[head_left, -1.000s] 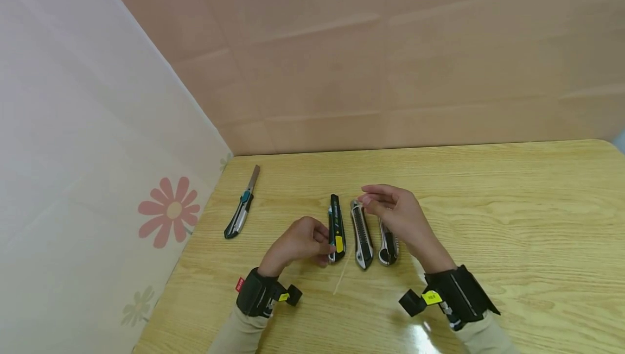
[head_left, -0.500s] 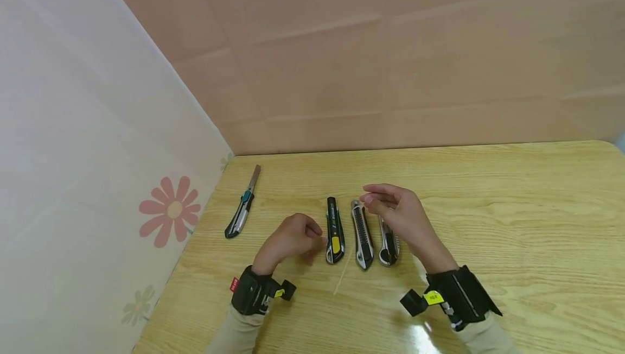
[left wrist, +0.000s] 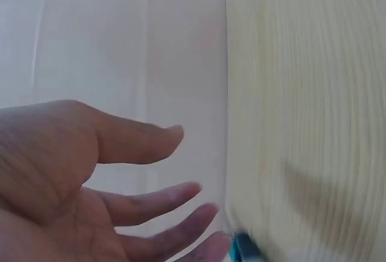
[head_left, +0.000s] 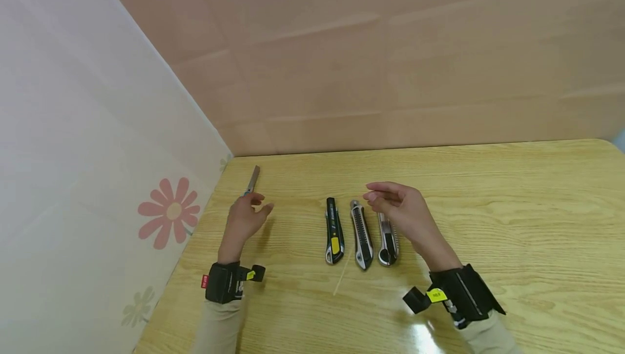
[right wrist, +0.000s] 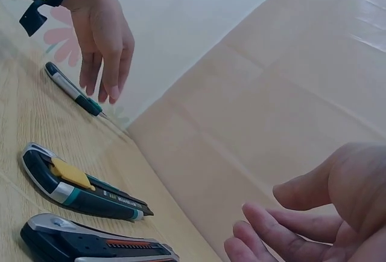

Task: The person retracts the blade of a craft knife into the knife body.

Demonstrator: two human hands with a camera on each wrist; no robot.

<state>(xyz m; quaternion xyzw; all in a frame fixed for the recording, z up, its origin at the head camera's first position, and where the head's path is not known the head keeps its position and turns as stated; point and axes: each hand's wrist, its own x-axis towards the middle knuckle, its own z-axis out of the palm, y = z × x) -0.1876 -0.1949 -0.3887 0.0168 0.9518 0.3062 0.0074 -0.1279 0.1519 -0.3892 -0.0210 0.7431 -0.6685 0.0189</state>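
My left hand (head_left: 244,221) hovers over a teal-and-black utility knife whose long blade (head_left: 253,179) sticks out; from above, the hand hides most of its handle. In the right wrist view, that utility knife (right wrist: 71,90) lies on the table below loosely spread fingers. A black utility knife with a yellow slider (head_left: 334,230) lies mid-table, blade not showing. Beside it lies a silver-and-black utility knife (head_left: 362,237). To its right is another utility knife (head_left: 388,244), its upper end partly hidden by my right hand (head_left: 402,210), which hangs with relaxed fingers, holding nothing.
The wooden table (head_left: 512,223) meets a pinkish-brown covered wall (head_left: 312,71) at the back. A pale sheet (head_left: 88,126) with printed flowers borders the left edge. A thin pale strip (head_left: 343,272) lies below the black knife.
My left hand lets go of the yellow-slider utility knife, which settles slightly left, then moves left and away to above the extended utility knife. My right hand stays nearly still.
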